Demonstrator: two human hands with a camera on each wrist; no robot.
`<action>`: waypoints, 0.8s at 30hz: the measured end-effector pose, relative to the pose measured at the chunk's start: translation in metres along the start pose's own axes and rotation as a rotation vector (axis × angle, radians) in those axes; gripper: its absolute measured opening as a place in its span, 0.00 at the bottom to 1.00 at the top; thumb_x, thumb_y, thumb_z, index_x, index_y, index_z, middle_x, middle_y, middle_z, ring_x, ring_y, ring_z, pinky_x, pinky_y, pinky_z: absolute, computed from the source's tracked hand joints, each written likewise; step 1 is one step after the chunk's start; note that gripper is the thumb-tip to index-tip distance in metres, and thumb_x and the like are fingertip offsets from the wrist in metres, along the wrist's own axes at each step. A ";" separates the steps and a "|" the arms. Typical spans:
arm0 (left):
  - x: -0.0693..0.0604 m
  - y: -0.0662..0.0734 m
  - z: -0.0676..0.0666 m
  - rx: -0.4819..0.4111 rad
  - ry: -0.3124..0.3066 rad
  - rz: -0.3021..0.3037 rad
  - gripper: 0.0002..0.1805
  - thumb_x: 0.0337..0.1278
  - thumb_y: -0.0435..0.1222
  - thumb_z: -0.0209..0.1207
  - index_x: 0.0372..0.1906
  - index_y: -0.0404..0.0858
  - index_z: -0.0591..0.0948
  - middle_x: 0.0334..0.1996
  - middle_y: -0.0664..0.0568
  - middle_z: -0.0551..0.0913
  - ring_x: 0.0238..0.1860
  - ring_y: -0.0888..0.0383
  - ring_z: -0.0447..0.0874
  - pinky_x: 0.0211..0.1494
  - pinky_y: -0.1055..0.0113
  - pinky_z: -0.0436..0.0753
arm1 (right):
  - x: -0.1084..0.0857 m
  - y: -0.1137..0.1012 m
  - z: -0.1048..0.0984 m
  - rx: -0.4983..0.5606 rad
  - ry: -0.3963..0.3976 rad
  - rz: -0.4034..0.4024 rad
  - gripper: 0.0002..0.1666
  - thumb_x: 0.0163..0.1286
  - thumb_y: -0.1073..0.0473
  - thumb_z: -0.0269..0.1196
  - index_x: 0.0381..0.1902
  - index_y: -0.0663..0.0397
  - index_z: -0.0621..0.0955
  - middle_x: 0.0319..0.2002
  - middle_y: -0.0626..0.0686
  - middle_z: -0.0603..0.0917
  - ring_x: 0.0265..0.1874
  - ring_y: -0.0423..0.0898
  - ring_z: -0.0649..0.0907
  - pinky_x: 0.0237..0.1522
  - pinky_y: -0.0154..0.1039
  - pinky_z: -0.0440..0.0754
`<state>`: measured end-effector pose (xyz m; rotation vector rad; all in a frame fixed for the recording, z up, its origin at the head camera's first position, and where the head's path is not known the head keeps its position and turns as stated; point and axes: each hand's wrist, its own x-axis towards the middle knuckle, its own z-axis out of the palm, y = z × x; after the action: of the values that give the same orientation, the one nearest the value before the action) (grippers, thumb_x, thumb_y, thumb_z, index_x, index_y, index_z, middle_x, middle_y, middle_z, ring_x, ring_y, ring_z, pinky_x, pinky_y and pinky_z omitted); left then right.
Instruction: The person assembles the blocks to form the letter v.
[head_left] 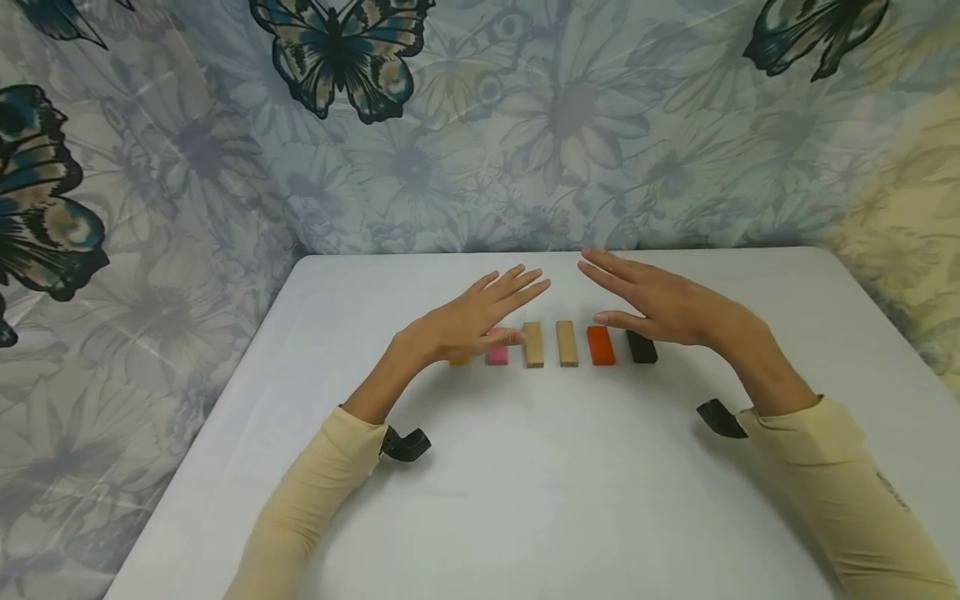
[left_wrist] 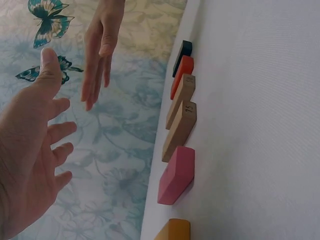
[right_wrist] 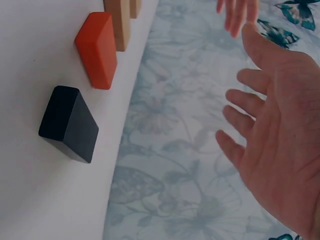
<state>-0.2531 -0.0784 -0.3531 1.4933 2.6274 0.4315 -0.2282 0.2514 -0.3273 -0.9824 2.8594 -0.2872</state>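
Observation:
A row of small rectangular blocks lies on the white table. From left to right come a yellow block (head_left: 459, 362), a pink block (head_left: 497, 357), two plain wooden blocks (head_left: 533, 348) with dark marks on their ends, an orange-red block (head_left: 601, 347) and a black block (head_left: 642, 348). My left hand (head_left: 476, 321) hovers over the left end, fingers spread, partly hiding the yellow and pink blocks in the head view. Above the right end is my right hand (head_left: 667, 302), fingers extended, covering part of the black block. Both wrist views show the hands apart from the blocks, holding nothing.
The white table (head_left: 525, 500) reaches back to a cloth backdrop (head_left: 570, 142) printed with flowers and butterflies. Black straps stick out by the left cuff (head_left: 363, 425) and right cuff (head_left: 802, 425). The table's far edge runs behind the blocks.

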 end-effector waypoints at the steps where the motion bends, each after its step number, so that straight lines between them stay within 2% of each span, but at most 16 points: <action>1: 0.000 0.000 0.001 -0.003 0.001 0.005 0.45 0.75 0.70 0.33 0.87 0.57 0.40 0.88 0.55 0.41 0.89 0.52 0.34 0.89 0.43 0.41 | 0.000 0.000 0.000 -0.005 0.003 -0.009 0.49 0.81 0.39 0.57 0.87 0.35 0.44 0.88 0.51 0.44 0.85 0.62 0.55 0.80 0.68 0.59; 3: 0.000 -0.001 0.004 -0.002 0.000 0.011 0.48 0.70 0.74 0.27 0.87 0.56 0.41 0.88 0.54 0.42 0.89 0.52 0.35 0.89 0.43 0.41 | 0.001 0.000 0.001 -0.012 0.007 -0.020 0.48 0.81 0.40 0.57 0.87 0.37 0.45 0.87 0.52 0.45 0.84 0.62 0.56 0.80 0.69 0.59; 4: 0.001 -0.002 0.005 0.000 -0.002 0.012 0.47 0.71 0.74 0.28 0.87 0.56 0.41 0.88 0.54 0.42 0.89 0.51 0.35 0.89 0.44 0.41 | 0.001 0.000 0.002 -0.013 0.008 -0.022 0.48 0.81 0.40 0.57 0.87 0.37 0.46 0.87 0.52 0.46 0.84 0.63 0.56 0.80 0.69 0.58; 7: 0.001 -0.002 0.008 -0.004 -0.017 0.007 0.43 0.78 0.66 0.39 0.87 0.57 0.41 0.88 0.54 0.42 0.89 0.51 0.35 0.90 0.45 0.39 | -0.001 0.001 0.005 -0.017 0.008 -0.025 0.48 0.81 0.40 0.57 0.87 0.39 0.47 0.87 0.52 0.46 0.84 0.63 0.56 0.81 0.68 0.58; 8: 0.000 -0.003 0.008 -0.003 -0.022 -0.002 0.43 0.77 0.67 0.39 0.86 0.58 0.41 0.88 0.55 0.42 0.89 0.52 0.34 0.90 0.46 0.39 | -0.001 0.001 0.007 -0.015 0.008 -0.027 0.48 0.81 0.40 0.58 0.87 0.40 0.48 0.87 0.53 0.47 0.84 0.62 0.56 0.81 0.68 0.58; 10: -0.003 -0.004 0.008 -0.001 -0.037 -0.021 0.43 0.79 0.60 0.46 0.86 0.59 0.40 0.88 0.57 0.41 0.89 0.54 0.34 0.90 0.46 0.38 | -0.001 0.001 0.008 -0.012 0.005 -0.028 0.47 0.80 0.40 0.58 0.86 0.39 0.49 0.87 0.53 0.49 0.84 0.62 0.57 0.81 0.67 0.58; 12: -0.004 -0.006 0.009 -0.001 -0.057 -0.040 0.42 0.80 0.59 0.46 0.86 0.60 0.40 0.88 0.58 0.40 0.89 0.55 0.34 0.90 0.46 0.38 | -0.001 0.001 0.010 -0.004 -0.005 -0.023 0.47 0.80 0.40 0.59 0.86 0.39 0.51 0.86 0.53 0.52 0.84 0.62 0.58 0.81 0.67 0.59; 16: -0.006 -0.008 0.012 -0.024 -0.135 -0.064 0.41 0.80 0.60 0.44 0.86 0.57 0.44 0.88 0.59 0.39 0.88 0.56 0.34 0.90 0.46 0.36 | 0.000 0.000 0.016 -0.002 -0.049 -0.006 0.46 0.78 0.39 0.60 0.85 0.40 0.56 0.85 0.55 0.57 0.82 0.64 0.62 0.80 0.67 0.61; 20: -0.005 -0.008 0.015 -0.037 -0.226 -0.063 0.40 0.78 0.62 0.45 0.86 0.53 0.52 0.88 0.58 0.42 0.88 0.54 0.36 0.90 0.46 0.35 | 0.002 -0.003 0.024 -0.018 -0.116 -0.039 0.42 0.78 0.43 0.62 0.82 0.49 0.63 0.84 0.58 0.60 0.80 0.65 0.65 0.78 0.66 0.65; 24: -0.002 -0.007 0.019 -0.023 -0.294 -0.050 0.40 0.75 0.64 0.49 0.83 0.52 0.61 0.87 0.56 0.47 0.88 0.54 0.39 0.89 0.44 0.37 | 0.005 -0.008 0.031 0.021 -0.160 -0.069 0.38 0.76 0.45 0.65 0.78 0.51 0.71 0.83 0.58 0.61 0.80 0.65 0.66 0.77 0.68 0.66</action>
<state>-0.2533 -0.0798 -0.3734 1.3630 2.4147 0.2173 -0.2225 0.2381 -0.3560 -1.0504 2.6779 -0.2324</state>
